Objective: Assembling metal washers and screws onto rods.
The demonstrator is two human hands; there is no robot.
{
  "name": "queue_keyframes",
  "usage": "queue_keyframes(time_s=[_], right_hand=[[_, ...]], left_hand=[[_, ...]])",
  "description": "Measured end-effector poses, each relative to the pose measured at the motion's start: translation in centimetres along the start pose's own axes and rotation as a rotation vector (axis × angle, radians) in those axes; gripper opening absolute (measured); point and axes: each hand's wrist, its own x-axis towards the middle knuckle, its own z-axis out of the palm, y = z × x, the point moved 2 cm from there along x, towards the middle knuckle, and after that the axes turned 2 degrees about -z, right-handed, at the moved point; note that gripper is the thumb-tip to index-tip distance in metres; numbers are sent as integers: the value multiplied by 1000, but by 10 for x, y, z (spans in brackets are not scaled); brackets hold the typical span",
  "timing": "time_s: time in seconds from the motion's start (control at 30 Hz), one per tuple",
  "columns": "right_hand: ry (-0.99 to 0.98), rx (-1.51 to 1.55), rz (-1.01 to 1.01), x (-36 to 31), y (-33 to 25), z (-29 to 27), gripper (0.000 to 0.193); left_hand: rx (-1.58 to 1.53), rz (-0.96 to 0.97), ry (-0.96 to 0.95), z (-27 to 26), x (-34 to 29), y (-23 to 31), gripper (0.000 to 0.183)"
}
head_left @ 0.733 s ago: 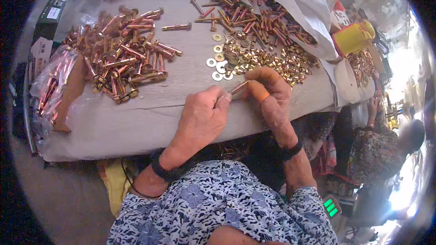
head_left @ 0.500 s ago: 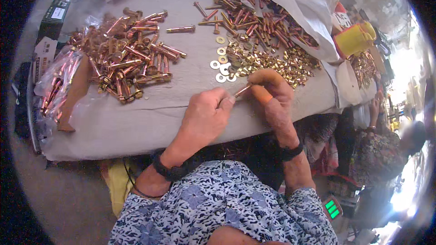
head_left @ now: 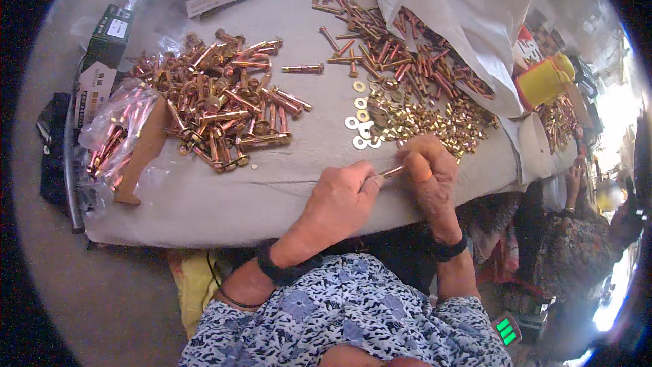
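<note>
My left hand (head_left: pixel 339 198) is closed, its thumb and fingers gripping a thin brass-coloured bolt (head_left: pixel 392 172) over the table's near side. At the bolt's other end, my right hand (head_left: pixel 435 175) curls its thumb and forefinger, both in orange finger covers, around the tip. Whether a small part sits between those fingers is hidden. Just beyond my right hand spread many small brass-coloured nuts (head_left: pixel 435 119), with flat washers (head_left: pixel 360 142) along their left side. Loose slender bolts (head_left: pixel 387 54) lie behind them.
To the left is a heap of assembled sleeve bolts (head_left: pixel 224 109); one lone sleeve bolt (head_left: pixel 302 68) lies beside it. A bolt-filled clear bag (head_left: pixel 119 129) and cardboard piece (head_left: pixel 144 153) stand farther left. A white sack (head_left: pixel 468 20) and yellow container (head_left: pixel 543 81) are at right.
The whole view has shifted, so the table and hands appear farther right and lower. Both hands still hold the bolt between them; the right fingers have curled around its end.
</note>
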Motion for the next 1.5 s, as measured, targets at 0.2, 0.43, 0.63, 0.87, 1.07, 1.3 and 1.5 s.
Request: queue_keyframes(time_s=[0.2, 0.43, 0.63, 0.87, 1.07, 1.3, 1.5], right_hand=[[0, 32, -125, 4, -6, 2, 13], [-14, 108, -91, 1, -1, -4, 9], [82, 90, -40, 1, -5, -5, 11], [40, -7, -242, 0, 2, -10, 11], [159, -29, -273, 3, -10, -8, 8], [48, 25, -190, -3, 1, -12, 10], [158, 11, -425, 3, 0, -5, 9]], left_hand=[[-29, -39, 13, -3, 1, -2, 23], [-5, -51, -35, -1, 2, -2, 24], [-90, -128, -5, 1, 1, -4, 24], [-78, -149, -10, 3, 0, 2, 22], [-103, -161, -7, 4, -3, 2, 22], [-87, -99, -15, 6, -4, -1, 23], [-127, -136, 10, 6, -5, 4, 22]])
